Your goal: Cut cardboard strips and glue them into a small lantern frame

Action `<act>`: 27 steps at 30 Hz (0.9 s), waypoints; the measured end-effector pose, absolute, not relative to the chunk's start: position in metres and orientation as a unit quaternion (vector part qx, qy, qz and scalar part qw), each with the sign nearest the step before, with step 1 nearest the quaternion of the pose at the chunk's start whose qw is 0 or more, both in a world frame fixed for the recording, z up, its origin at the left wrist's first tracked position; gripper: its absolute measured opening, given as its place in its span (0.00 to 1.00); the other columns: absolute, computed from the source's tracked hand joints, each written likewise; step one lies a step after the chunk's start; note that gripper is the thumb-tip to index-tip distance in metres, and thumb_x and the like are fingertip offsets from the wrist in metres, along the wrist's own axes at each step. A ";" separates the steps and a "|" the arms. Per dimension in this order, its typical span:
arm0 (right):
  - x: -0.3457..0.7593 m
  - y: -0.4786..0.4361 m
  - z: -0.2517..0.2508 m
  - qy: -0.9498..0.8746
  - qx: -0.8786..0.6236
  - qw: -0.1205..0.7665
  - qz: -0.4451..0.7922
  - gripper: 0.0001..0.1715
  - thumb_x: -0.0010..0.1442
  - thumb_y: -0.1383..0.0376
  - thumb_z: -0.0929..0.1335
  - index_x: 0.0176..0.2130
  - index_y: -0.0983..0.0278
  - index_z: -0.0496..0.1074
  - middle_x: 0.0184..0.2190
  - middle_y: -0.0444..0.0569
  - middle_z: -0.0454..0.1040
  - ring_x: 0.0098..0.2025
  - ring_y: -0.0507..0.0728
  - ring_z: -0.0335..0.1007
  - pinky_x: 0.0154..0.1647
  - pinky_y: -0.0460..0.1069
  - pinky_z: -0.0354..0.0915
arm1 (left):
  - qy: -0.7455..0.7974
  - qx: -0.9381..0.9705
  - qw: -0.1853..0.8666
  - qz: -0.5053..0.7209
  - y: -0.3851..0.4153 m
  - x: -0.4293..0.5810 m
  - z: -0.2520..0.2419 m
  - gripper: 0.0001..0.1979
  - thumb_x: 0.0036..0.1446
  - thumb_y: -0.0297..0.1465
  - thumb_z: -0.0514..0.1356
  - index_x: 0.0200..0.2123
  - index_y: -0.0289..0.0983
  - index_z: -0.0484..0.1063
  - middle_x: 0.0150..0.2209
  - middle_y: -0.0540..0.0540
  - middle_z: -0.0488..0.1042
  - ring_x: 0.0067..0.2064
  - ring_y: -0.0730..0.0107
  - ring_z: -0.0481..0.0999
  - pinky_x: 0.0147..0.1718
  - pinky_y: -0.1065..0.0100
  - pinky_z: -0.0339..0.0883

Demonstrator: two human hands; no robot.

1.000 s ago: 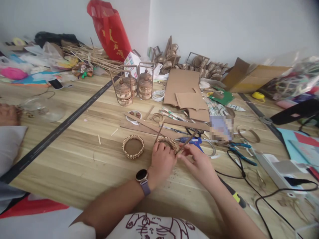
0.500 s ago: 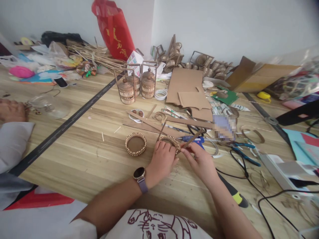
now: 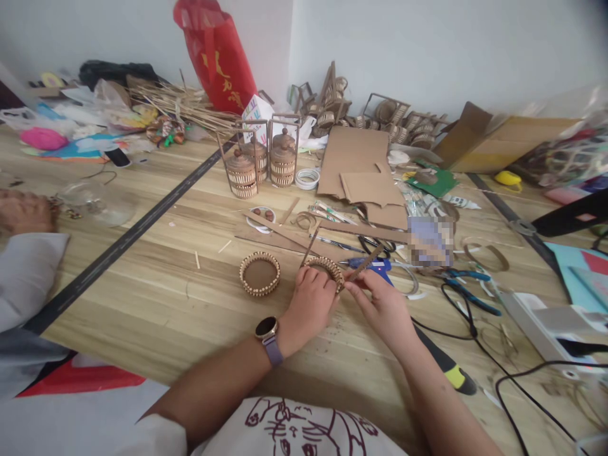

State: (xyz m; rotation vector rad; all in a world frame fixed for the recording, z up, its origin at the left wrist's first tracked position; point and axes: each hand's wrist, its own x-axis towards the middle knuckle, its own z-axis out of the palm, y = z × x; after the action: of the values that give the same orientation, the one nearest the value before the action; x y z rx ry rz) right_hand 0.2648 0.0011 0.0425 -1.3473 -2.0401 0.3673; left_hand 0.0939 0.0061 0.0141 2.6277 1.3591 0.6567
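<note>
My left hand, below a wristwatch strap, is closed around the near side of a small round basket edged with short bamboo pieces. My right hand pinches a narrow brown strip that slants up and away at the basket's right side. Another thin brown strip rises at the basket's left edge. My fingers hide the basket's near wall and the lower ends of both strips. Left of it lies a similar round basket with a brown base.
Behind stand finished lidded baskets with tall handles, a tape roll and cardboard sheets. A blue glue gun, pliers, a power strip and black cables lie to the right. Another person's hand rests far left.
The slanted strip at my right hand has tilted slightly and its top has shifted a little left. My left hand stays on the basket; the view has moved slightly.
</note>
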 end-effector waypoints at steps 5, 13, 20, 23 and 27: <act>0.264 0.001 0.042 -0.778 -0.515 0.332 0.139 0.07 0.65 0.62 0.64 0.38 0.60 0.71 0.36 0.50 0.78 0.37 0.57 0.76 0.38 0.51 0.71 | 0.449 0.866 0.048 0.216 0.006 0.094 0.014 0.07 0.64 0.33 0.58 0.38 0.36 0.72 0.38 0.44 0.72 0.45 0.57 0.67 0.51 0.54 0.60; 0.262 0.000 0.043 -0.773 -0.529 0.325 0.135 0.07 0.65 0.62 0.64 0.41 0.60 0.71 0.37 0.51 0.78 0.39 0.59 0.76 0.39 0.53 0.71 | 0.481 0.854 0.019 0.197 0.002 0.097 0.021 0.12 0.65 0.38 0.57 0.36 0.36 0.72 0.36 0.43 0.73 0.42 0.54 0.69 0.44 0.54 0.62; 0.257 -0.002 0.043 -0.771 -0.525 0.329 0.144 0.06 0.65 0.63 0.64 0.40 0.61 0.71 0.37 0.51 0.78 0.38 0.58 0.76 0.39 0.52 0.71 | 0.483 0.851 0.001 0.207 0.005 0.104 0.021 0.08 0.63 0.33 0.58 0.35 0.35 0.73 0.35 0.42 0.74 0.42 0.54 0.69 0.44 0.53 0.62; 0.262 -0.002 0.043 -0.780 -0.514 0.325 0.148 0.08 0.65 0.62 0.64 0.40 0.61 0.72 0.37 0.51 0.78 0.39 0.58 0.75 0.40 0.52 0.70 | 0.486 0.848 -0.001 0.212 0.006 0.106 0.019 0.08 0.63 0.32 0.57 0.34 0.35 0.74 0.34 0.43 0.75 0.41 0.55 0.70 0.43 0.53 0.63; 0.307 0.021 0.054 -0.746 -0.590 0.284 0.121 0.11 0.62 0.57 0.66 0.40 0.60 0.75 0.37 0.50 0.79 0.37 0.58 0.75 0.40 0.53 0.69 | 0.492 0.838 -0.009 0.233 0.007 0.109 0.015 0.08 0.62 0.32 0.58 0.32 0.36 0.74 0.33 0.43 0.75 0.40 0.55 0.69 0.43 0.53 0.63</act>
State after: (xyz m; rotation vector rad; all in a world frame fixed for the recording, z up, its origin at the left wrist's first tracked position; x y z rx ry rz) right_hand 0.3067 0.0208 0.0535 -1.5796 -1.9960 0.3247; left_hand 0.1091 0.0075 0.0148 2.6499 1.5564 0.7372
